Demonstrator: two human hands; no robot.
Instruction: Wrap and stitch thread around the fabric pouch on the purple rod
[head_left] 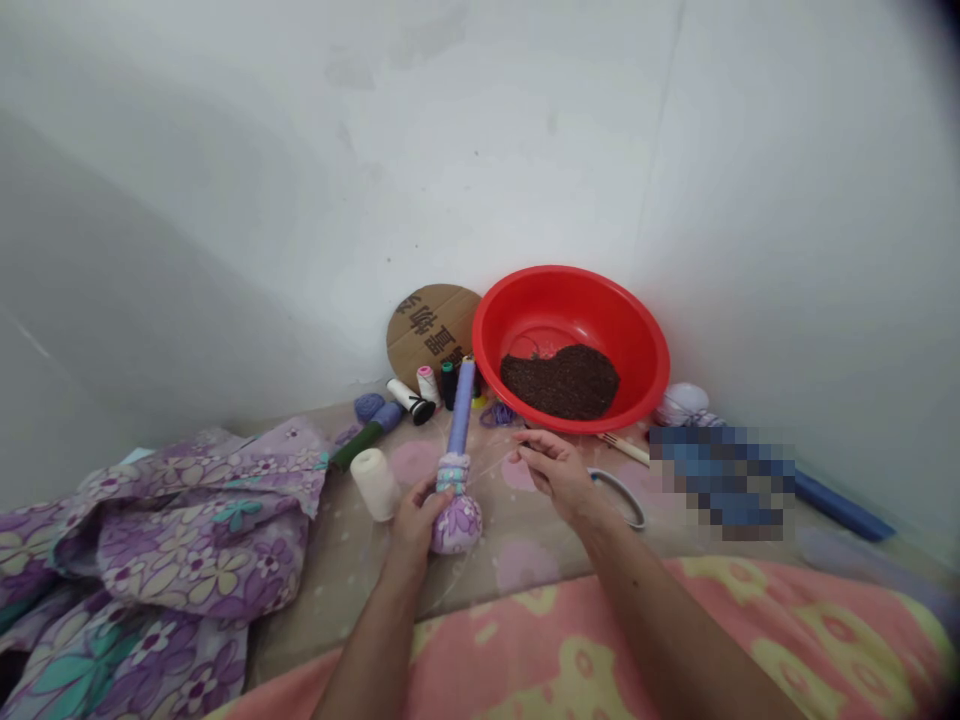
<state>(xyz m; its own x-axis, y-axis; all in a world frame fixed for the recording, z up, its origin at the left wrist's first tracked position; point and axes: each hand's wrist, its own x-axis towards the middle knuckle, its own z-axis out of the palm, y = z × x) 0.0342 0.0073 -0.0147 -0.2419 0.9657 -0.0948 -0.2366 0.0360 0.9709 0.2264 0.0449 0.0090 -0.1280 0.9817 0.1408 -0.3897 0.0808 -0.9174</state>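
My left hand (415,518) grips a stuffed purple floral cloth ball (455,522) fixed to a light purple stick (461,408) that points up and away from me. A band of pale thread wraps the neck where ball meets stick. My right hand (556,472) is just right of the ball, fingers pinched on a thin thread that runs toward that neck. Whether a needle is in the fingers is too small to tell.
A red basin (637,345) with dark seeds stands in the corner, a round cardboard disc (427,325) behind several thread spools (427,385). A white spool (375,484), purple floral fabric (187,540), scissors (622,492), a blue stick (840,508) and a pink blanket (675,650) lie around.
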